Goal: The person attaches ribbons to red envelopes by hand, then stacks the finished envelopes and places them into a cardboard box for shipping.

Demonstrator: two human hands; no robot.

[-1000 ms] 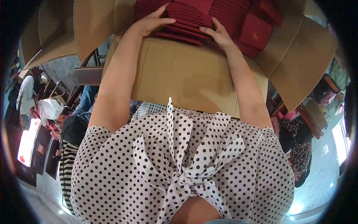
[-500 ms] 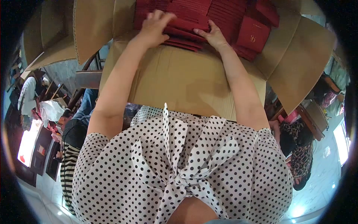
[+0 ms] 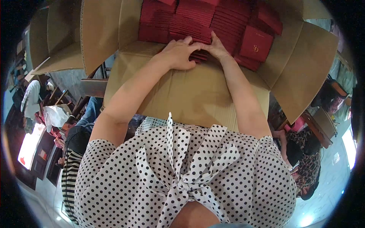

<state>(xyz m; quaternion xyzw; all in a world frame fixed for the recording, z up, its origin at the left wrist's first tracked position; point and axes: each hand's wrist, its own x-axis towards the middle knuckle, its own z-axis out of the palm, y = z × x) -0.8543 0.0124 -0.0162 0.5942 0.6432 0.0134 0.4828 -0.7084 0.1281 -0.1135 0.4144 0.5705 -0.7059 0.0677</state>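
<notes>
Flat dark-red packets (image 3: 190, 17), packed in tight rows, fill the far part of an open cardboard box (image 3: 178, 89). My left hand (image 3: 176, 54) lies over the near end of the middle row, its thumb spread from the fingers. Against the near right corner of that row rests my right hand (image 3: 217, 47), thumb up and fingers stretched to the left. The hands nearly meet, and a few packet edges show below them. How firmly either hand presses is hidden. A red packet with a gold emblem (image 3: 256, 43) lies tilted on the right.
A box flap (image 3: 100, 34) stands out on the left and another flap (image 3: 304, 68) on the right. A person in striped clothing (image 3: 70, 178) is at the left. Another person in patterned clothing (image 3: 308, 163) is at the right. A white plastic bag (image 3: 56, 116) is farther left.
My left hand has come down and right, from above the row to its near edge, close to my right hand. My right hand has shifted slightly nearer. The view has tilted a little.
</notes>
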